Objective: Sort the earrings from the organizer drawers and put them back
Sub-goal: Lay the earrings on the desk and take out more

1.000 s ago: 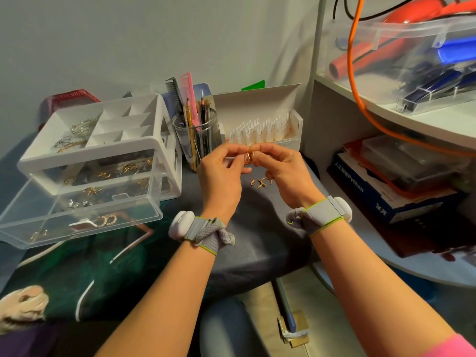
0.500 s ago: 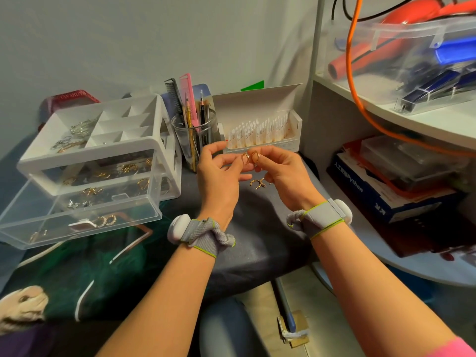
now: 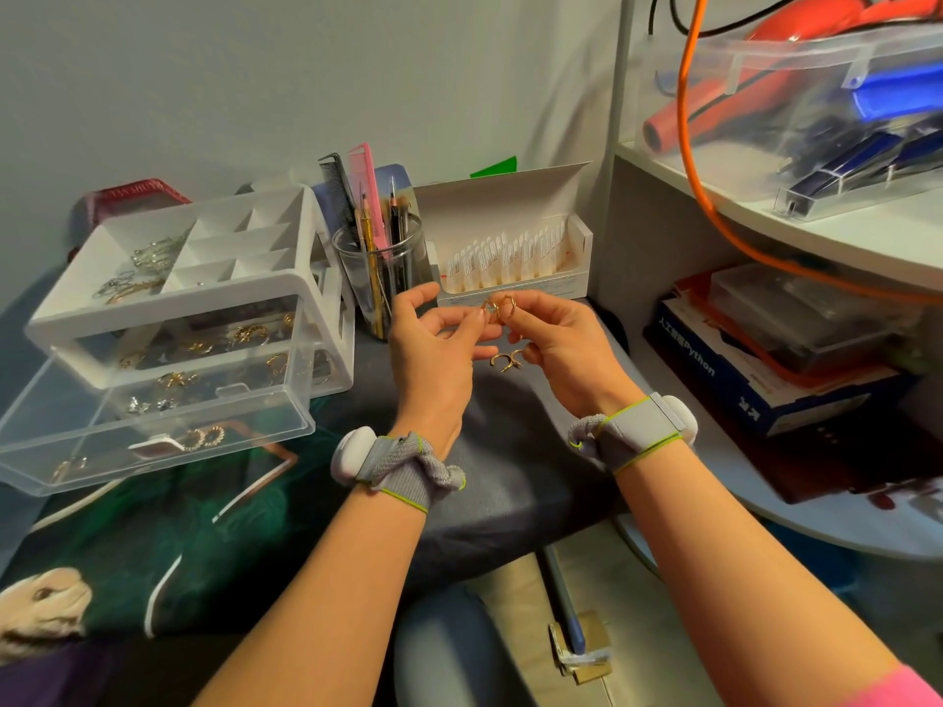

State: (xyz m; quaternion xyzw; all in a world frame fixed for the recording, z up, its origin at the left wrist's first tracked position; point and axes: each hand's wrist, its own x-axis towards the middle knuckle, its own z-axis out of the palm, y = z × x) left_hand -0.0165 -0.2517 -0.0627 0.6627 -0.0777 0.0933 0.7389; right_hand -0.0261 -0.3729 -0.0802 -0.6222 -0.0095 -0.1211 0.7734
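L hand (image 3: 433, 349) grip pinches gold earring (image 3: 487, 309); R hand (image 3: 561, 344) grip pinches 2nd earring (image 3: 507, 303)

The white plastic organizer with clear drawers (image 3: 178, 304) looked smooth and glossy, its drawer fronts see-through. Right of the organizer, the small gold-coloured metal hoop earrings (image 3: 499, 307) gleamed, polished. The dark grey cloth cover (image 3: 510, 451) there was matt and softly creased, and the open white cardboard box (image 3: 510, 196) was dull and paper-smooth.
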